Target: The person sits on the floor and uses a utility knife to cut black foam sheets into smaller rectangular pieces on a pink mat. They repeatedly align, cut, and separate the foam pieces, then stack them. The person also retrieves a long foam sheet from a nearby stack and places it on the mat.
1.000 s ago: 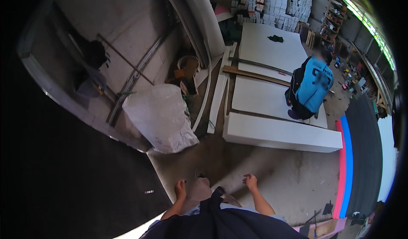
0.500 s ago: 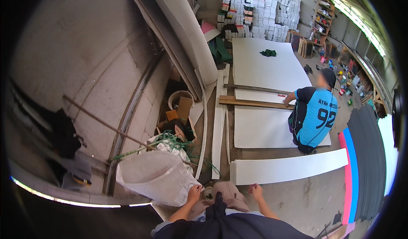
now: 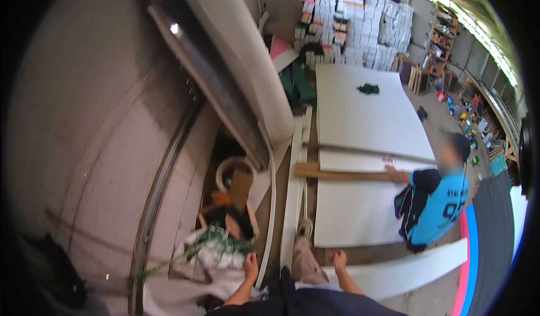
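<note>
My left hand is loosely closed in front of me, near the pile of green twine and white sacking; nothing shows in it. Curled fingers also show on my right hand, which is held over the near end of a stack of long white strips; I see nothing in that hand either. Between my hands my leg is stepping forward, its shoe beside a long narrow white strip. Large white sheets lie ahead on the floor.
On the right a co-worker squats, one hand on a wooden plank across the sheets. A dark bar lies beyond it. A big pale roll leans at left. Bundled stacks stand at the back; pink, blue and dark sheets lie at right.
I have moved forward, and the sheets and co-worker appear nearer. The white sack has slid toward the lower edge, away from my left hand. The co-worker's hand is now on the plank.
</note>
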Demonstrator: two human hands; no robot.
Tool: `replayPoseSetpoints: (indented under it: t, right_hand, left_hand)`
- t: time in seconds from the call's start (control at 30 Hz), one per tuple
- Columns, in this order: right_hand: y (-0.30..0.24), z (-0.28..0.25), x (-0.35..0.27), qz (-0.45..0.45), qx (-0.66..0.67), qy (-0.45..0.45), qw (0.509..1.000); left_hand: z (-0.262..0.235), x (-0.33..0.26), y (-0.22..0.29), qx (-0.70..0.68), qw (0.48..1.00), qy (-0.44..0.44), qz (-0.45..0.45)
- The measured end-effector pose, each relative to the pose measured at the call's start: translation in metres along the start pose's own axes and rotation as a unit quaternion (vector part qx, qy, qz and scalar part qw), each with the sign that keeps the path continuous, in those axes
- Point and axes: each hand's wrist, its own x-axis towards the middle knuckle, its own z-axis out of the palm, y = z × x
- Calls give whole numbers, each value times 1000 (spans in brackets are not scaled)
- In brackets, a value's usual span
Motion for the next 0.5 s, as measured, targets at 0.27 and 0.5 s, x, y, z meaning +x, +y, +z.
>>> replayPoseSetpoints:
  t: [0.27, 0.5]
  right_hand:
    - [-113, 9, 169, 59, -22, -50, 997]
    - [-252, 72, 295, -15, 75, -84, 994]
  left_hand:
    - [80, 166, 198, -82, 989, -106, 68]
    - [122, 291, 242, -165, 981, -99, 22]
